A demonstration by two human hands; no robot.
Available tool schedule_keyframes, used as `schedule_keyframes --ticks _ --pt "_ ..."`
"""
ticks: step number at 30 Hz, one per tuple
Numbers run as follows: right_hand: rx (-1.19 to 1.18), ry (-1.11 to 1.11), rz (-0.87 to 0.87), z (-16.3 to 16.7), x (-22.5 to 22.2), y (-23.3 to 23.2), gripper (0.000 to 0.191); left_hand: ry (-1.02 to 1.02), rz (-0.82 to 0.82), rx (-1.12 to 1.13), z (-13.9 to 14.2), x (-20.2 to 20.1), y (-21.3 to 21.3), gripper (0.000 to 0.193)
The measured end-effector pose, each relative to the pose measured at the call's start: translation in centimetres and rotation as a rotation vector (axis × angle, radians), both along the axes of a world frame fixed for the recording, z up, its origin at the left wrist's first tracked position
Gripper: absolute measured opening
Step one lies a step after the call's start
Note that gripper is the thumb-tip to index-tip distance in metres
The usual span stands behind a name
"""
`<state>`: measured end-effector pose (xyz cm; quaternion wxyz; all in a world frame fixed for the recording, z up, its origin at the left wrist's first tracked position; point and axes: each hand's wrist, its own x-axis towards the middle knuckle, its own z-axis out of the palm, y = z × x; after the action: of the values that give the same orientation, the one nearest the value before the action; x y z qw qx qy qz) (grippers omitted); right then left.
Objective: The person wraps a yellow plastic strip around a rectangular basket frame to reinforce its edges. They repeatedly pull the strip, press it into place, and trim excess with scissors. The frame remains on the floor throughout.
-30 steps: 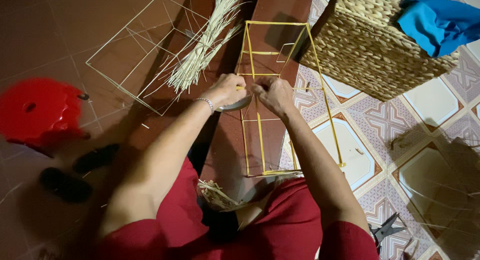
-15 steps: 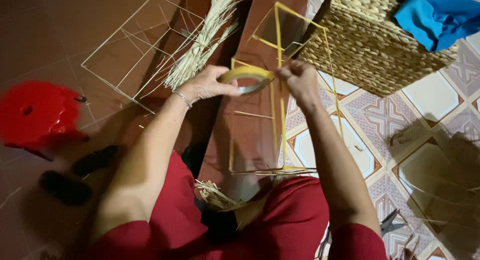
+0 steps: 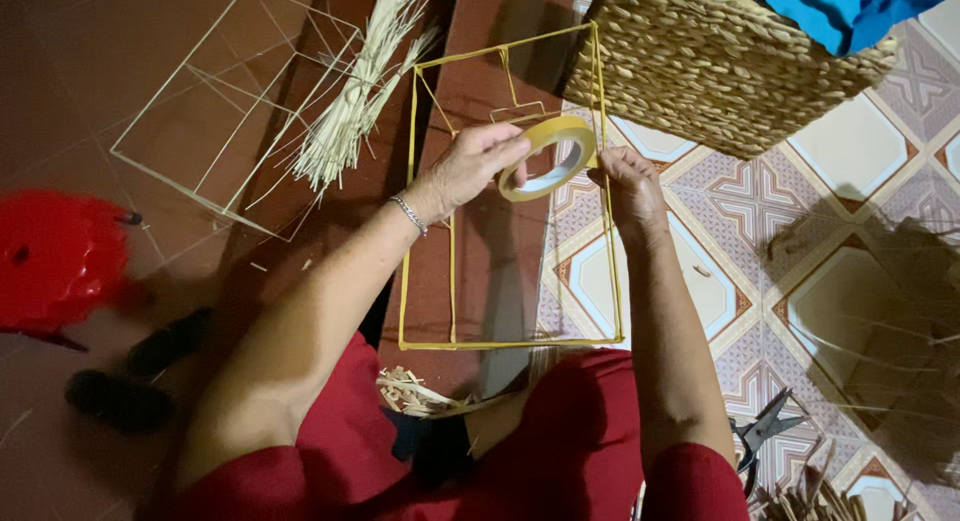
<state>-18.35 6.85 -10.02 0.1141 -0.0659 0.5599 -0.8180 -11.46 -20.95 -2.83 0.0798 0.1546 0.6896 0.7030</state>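
Straw bundle [image 3: 355, 91] lies between two wire frames [image 3: 240, 111] [image 3: 505, 191]; woven basket [image 3: 720, 66] sits right of them.

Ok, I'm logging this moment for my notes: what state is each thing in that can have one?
Left hand: gripping the tape roll's left rim.
Right hand: pinching the roll's right side.
Tape roll: held up on edge, off the floor.
Yellow wire frame: wrapped yellow, lying beneath the hands.
Bare wire frame: unwrapped, on the floor.
Straw bundle: lying across the bare frame.
Woven basket: holding blue cloth.
Scissors: on the tiles, blades apart.
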Motion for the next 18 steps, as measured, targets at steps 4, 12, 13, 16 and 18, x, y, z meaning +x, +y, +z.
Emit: schedule_keyframes --ticks 4,12,13,16,18 --pt "0.044 0.047 0.042 -1.3 -0.9 3.0 0.008 0.087 -0.002 -0.158 -0.6 -1.5 2.4 0.033" --pt "0.426 0.037 -0.079 -4.0 -1.1 7.4 0.010 -0.110 -0.044 -0.322 -3.4 -3.2 4.8 0.031" --pt "0.468 0.019 -0.102 -4.4 -1.0 7.5 0.010 -0.120 -0.054 -0.295 -3.8 -3.4 5.0 0.029" --pt "0.467 0.009 -0.165 -5.0 -1.0 7.3 0.012 -0.155 -0.071 -0.232 -4.2 -4.0 5.3 0.027" --pt "0.402 0.026 -0.177 -5.1 -0.9 7.2 0.008 -0.185 -0.072 -0.206 -3.9 -4.3 5.3 0.028"
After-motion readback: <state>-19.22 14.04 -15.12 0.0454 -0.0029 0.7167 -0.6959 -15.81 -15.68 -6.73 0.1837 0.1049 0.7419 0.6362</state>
